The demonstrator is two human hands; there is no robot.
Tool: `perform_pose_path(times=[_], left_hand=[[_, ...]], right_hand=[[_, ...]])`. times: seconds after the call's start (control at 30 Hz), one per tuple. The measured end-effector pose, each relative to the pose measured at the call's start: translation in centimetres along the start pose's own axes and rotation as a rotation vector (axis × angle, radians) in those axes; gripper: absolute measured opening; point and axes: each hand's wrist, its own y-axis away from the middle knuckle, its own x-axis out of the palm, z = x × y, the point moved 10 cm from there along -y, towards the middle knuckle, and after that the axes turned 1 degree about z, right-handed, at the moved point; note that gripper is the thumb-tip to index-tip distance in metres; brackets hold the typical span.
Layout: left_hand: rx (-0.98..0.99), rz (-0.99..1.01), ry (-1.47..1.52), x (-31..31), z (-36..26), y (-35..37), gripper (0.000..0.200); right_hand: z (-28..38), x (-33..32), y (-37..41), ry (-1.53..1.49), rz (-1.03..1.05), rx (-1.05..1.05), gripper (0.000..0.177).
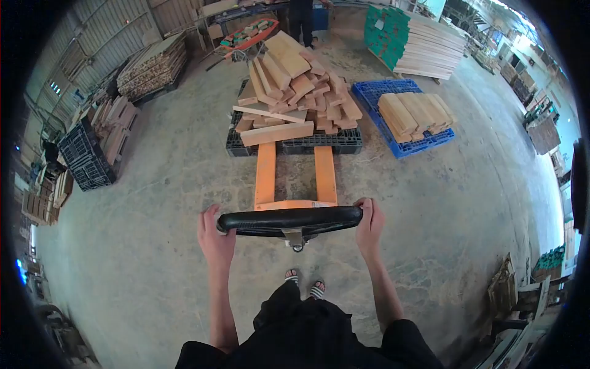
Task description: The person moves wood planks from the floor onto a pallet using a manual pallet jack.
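Observation:
My left hand (pixel 216 235) is wrapped round the left end of a black pallet jack handle (pixel 289 218). At the handle's other end, my right hand (pixel 370 224) is closed on its rounded corner. Beyond the handle stretch the orange forks (pixel 265 175) of the pallet jack, reaching up to a black plastic pallet (pixel 295 147). How far the forks go under it is hidden. A loose heap of wooden boards (pixel 301 86) lies on that pallet, some tilted and crossing each other.
Right of the heap, a blue pallet (pixel 424 146) bears stacked boards (pixel 418 114). A tall lumber stack (pixel 424 46) stands at the back right. Leftward are a black pallet on edge (pixel 86 157) and a board pile (pixel 150 64). Behind the heap are an orange wheelbarrow (pixel 251 35) and a person (pixel 301 21).

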Motion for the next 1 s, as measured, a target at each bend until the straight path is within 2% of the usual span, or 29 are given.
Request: perform_pose_path(times=[0.1, 0.13, 0.2, 0.23, 0.3, 0.37, 0.43, 0.53, 0.63, 0.7, 0.73, 0.77, 0.8, 0.83, 0.87, 0.9, 0.93, 0.97, 1.0], left_hand=[[-0.090, 0.417, 0.263, 2.6, -1.3, -0.3, 0.036], [-0.076, 0.422, 0.381, 2.3, -1.5, -1.0, 0.029], [-0.044, 0.429, 0.622, 2.2, -0.9, -1.9, 0.020], [-0.150, 0.263, 0.569, 2.3, 1.4, -1.7, 0.018], [-0.377, -0.067, 0.446, 3.0, 5.5, 1.4, 0.028], [-0.055, -0.441, 0.402, 1.3, 2.8, 0.9, 0.046], [0.007, -0.578, 0.622, 2.1, 3.2, 0.4, 0.052], [-0.073, -0.600, 0.655, 4.3, 3.7, -1.5, 0.056], [0.019, -0.619, 0.760, 6.4, 3.7, -3.0, 0.055], [-0.009, -0.572, 0.744, 8.0, 3.3, -5.1, 0.048], [0.011, -0.443, 0.498, 8.4, 2.1, -6.9, 0.034], [0.030, -0.423, 0.325, 8.8, 2.4, -8.3, 0.023], [-0.041, -0.428, 0.368, 9.5, 5.2, -9.5, 0.021], [-0.263, -0.395, 0.489, 10.5, 7.3, -11.3, 0.020], [-0.316, -0.303, 0.456, 11.9, 7.9, -13.2, 0.022], [-0.202, -0.277, 0.347, 12.8, 8.3, -14.2, 0.026], [-0.070, -0.235, 0.178, 13.9, 5.5, -16.3, 0.035], [-0.328, -0.155, 0.464, 15.9, 7.3, -17.3, 0.047], [-0.372, -0.051, 0.488, 17.0, 6.8, -18.5, 0.059]], right_hand=[[2.5, 0.1, 0.1, -0.054, -0.062, -0.074, 0.039], [3.5, 0.2, -0.2, -0.066, -0.077, -0.115, 0.039], [4.4, 1.7, -0.4, 0.130, 0.085, -0.122, 0.041], [4.3, 2.8, -0.1, 0.227, 0.166, -0.120, 0.041], [4.3, 2.6, 0.8, 0.228, 0.039, -0.215, 0.041], [3.8, 3.1, 0.0, 0.330, 0.034, -0.174, 0.039], [4.1, 4.3, -1.9, 0.261, 0.012, -0.200, 0.037], [3.3, 5.4, -4.3, 0.241, 0.013, -0.110, 0.037], [1.6, 5.5, -6.8, 0.226, -0.025, -0.134, 0.036], [0.7, 5.4, -8.2, 0.286, -0.038, -0.140, 0.034], [0.5, 6.0, -9.2, 0.250, 0.012, -0.188, 0.031], [0.7, 7.4, -10.4, 0.241, 0.073, -0.292, 0.022], [0.7, 9.7, -11.7, 0.279, 0.195, -0.226, 0.021], [1.8, 11.5, -13.2, 0.214, 0.207, -0.246, 0.018], [1.2, 11.7, -14.0, 0.227, 0.122, -0.328, 0.020], [0.6, 12.1, -15.2, 0.210, 0.067, -0.335, 0.021], [0.2, 12.6, -16.7, 0.192, 0.018, -0.332, 0.022], [-0.3, 13.5, -18.3, 0.151, 0.049, -0.312, 0.021], [-0.8, 14.3, -19.8, 0.114, 0.075, -0.289, 0.020]])
